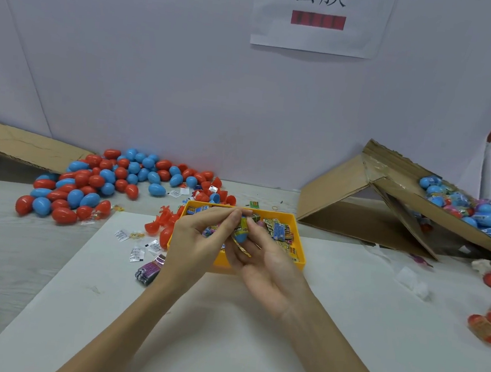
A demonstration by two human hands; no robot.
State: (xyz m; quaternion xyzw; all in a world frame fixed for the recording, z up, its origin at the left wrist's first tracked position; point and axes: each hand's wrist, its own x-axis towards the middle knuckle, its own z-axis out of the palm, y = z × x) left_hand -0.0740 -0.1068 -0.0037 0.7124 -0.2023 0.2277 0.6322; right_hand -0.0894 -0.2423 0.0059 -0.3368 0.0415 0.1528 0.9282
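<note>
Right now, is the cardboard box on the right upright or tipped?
Tipped: the cardboard box lies slanted, wrapped eggs piled against its lower wall.

Plain pale lilac wall behind the desk's far edge; bears a white paper sign with black characters. Soft, even light; white sheet covers the near edge.

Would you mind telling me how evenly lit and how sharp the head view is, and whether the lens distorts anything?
Head view: soft, even light, no glare, faint shadows on the white sheet; the blue egg pinched by left hand and right hand looks soft, its print unreadable; the wide lens slants the wall seams near the edges; the red bar on the sign is pixelated.
</note>
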